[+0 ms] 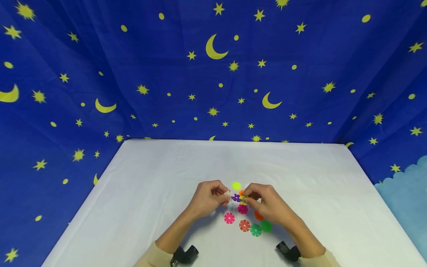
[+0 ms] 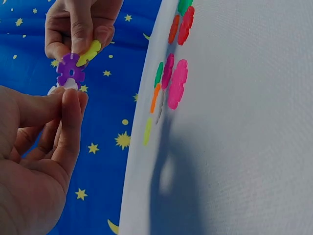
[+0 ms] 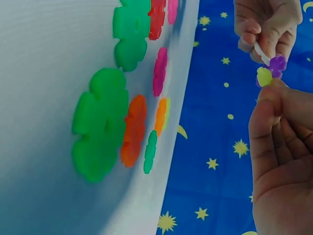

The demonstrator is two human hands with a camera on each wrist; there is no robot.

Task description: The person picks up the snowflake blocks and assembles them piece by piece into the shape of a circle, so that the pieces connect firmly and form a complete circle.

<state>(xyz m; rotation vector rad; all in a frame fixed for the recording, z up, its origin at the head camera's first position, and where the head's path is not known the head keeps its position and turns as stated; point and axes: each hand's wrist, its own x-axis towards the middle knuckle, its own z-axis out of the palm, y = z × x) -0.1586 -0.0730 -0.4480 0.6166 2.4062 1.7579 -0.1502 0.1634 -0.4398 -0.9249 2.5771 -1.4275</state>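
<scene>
- Assembly position: a white notched disc (image 2: 71, 84), a purple notched disc (image 2: 64, 70) and a yellow notched disc (image 2: 90, 53) form a short row between the hands, raised above the white table (image 1: 160, 170).
- Row axis: in the head view, the row runs from left to right, the white disc at the left, the purple disc in the middle and the yellow disc at the right.
- Purple disc orientation: its flat face, with the centre hole, is turned toward the left wrist camera.
- Yellow disc orientation: in the left wrist view, its long axis slants up and to the right (its lower end meets the purple disc).
- White disc orientation: in the right wrist view, it appears nearly edge-on, slanting down toward the purple disc; the depth of engagement cannot be made out.
- Left hand (image 1: 207, 198): thumb and fingers pinch the white disc.
- Right hand (image 1: 268, 202): thumb and fingers pinch the yellow disc.
- Loose parts: a pink disc (image 1: 229, 218), a magenta disc (image 1: 242, 210), a coral disc (image 1: 244, 225), a teal disc (image 1: 255, 230) and a bright green disc (image 1: 266, 226) lie flat below the hands in the head view. The teal and bright green discs are side by side.
</scene>
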